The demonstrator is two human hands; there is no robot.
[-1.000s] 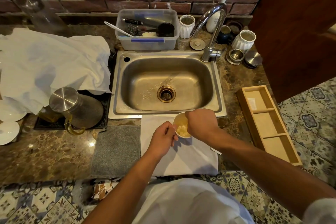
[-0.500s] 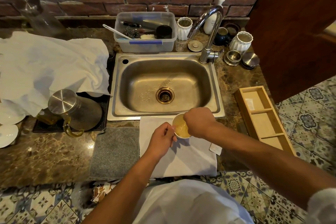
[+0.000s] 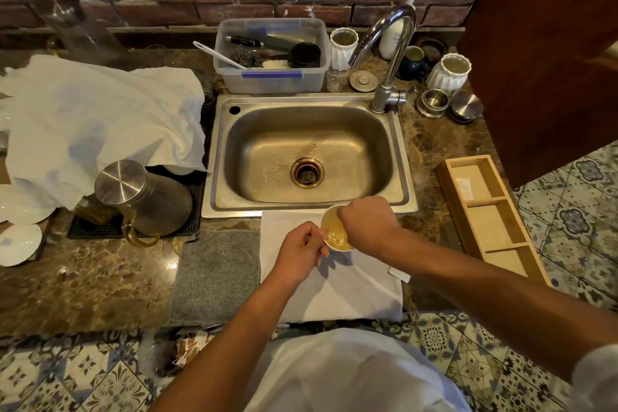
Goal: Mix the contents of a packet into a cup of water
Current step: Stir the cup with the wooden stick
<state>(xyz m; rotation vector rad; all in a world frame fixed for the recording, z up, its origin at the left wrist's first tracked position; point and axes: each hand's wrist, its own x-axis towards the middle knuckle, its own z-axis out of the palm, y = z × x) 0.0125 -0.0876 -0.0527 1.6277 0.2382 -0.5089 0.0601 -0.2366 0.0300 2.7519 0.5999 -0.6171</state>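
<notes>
A small white cup [image 3: 335, 233] of pale yellow liquid stands on a white cloth [image 3: 347, 291] just in front of the sink. My left hand [image 3: 301, 248] is closed on the cup's left side at the handle. Directly over the cup's right half, my right hand [image 3: 366, 221] is bunched shut with its fingers pointing down into the cup; whatever they pinch is hidden. A small white paper scrap [image 3: 399, 274] lies at the cloth's right edge.
The steel sink [image 3: 220, 150] and tap [image 3: 389, 53] are right behind the cup. A grey mat [image 3: 215, 274] lies left of the cloth and a lidded glass jug [image 3: 140, 197] further left. A wooden divided tray [image 3: 488, 214] sits right. Jars and a plastic tub line the wall.
Both hands stay at the cup; my right hand has shifted slightly over its rim. The cup has not moved on the cloth.
</notes>
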